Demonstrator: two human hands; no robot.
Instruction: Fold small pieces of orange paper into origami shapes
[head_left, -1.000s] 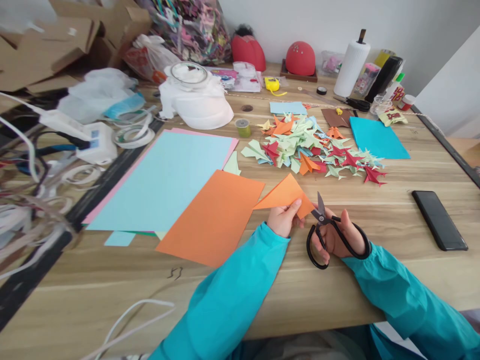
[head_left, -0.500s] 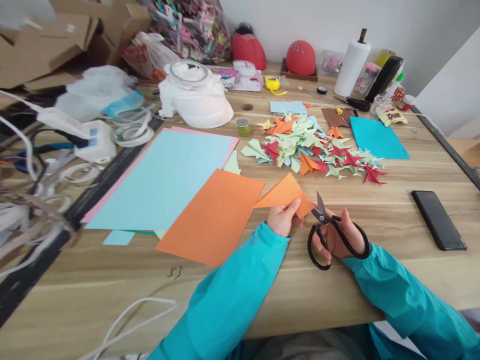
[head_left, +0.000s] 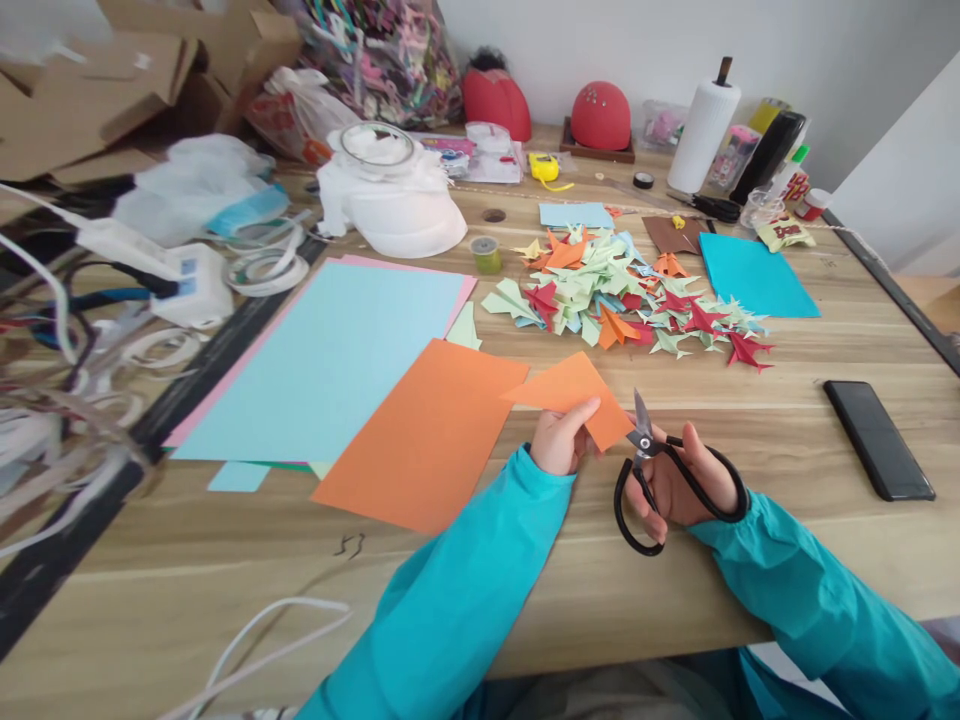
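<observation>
My left hand (head_left: 559, 440) pinches a folded orange paper piece (head_left: 574, 392) and holds it just above the wooden table (head_left: 660, 590). My right hand (head_left: 679, 485) grips black scissors (head_left: 660, 475), fingers through the loops, with the blades at the paper's right corner. A large orange sheet (head_left: 427, 435) lies flat to the left of my hands, overlapping a light blue sheet (head_left: 337, 355). Both my sleeves are teal.
A heap of folded paper shapes (head_left: 622, 295) lies behind my hands, with a teal sheet (head_left: 754, 275) to its right. A black phone (head_left: 877, 438) rests at the right. A paper towel roll (head_left: 703, 125), red domes, bags, boxes and tape rolls crowd the back and left.
The orange piece has tilted flatter and shifted slightly down with my left hand. My right hand and the scissors moved a little lower, staying at the paper's corner.
</observation>
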